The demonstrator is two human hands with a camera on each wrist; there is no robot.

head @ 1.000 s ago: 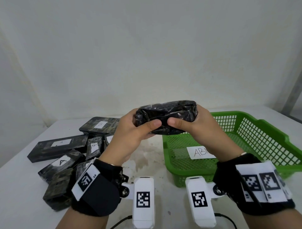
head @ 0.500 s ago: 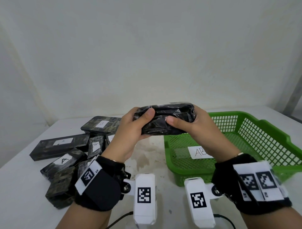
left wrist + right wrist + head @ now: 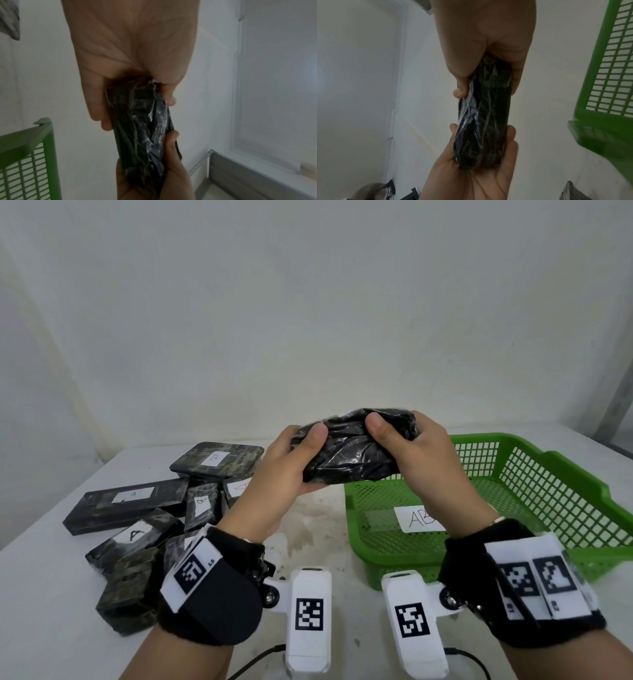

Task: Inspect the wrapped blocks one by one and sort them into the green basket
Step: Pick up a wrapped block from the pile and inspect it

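Observation:
Both hands hold one black, crinkly wrapped block [image 3: 349, 450] in the air above the table, just left of the green basket [image 3: 534, 487]. My left hand [image 3: 291, 463] grips its left end, thumb on the near face. My right hand [image 3: 421, 453] grips the right end, thumb on top. The block tilts, its right end higher. In the left wrist view the block [image 3: 144, 128] runs from my left hand [image 3: 130, 67] down to the other hand. In the right wrist view the block [image 3: 484, 119] sits between my right hand [image 3: 486, 54] and the other palm. No label shows on it.
A pile of several dark wrapped blocks [image 3: 137, 529] with white labels marked A and B lies on the white table at the left. The basket holds only a paper label [image 3: 416, 518] on its floor. A white wall stands behind the table.
The block has been turned in both hands: its right end rose and the crinkled near face now shows more. The left thumb shifted up along the block. The hands stay over the same spot.

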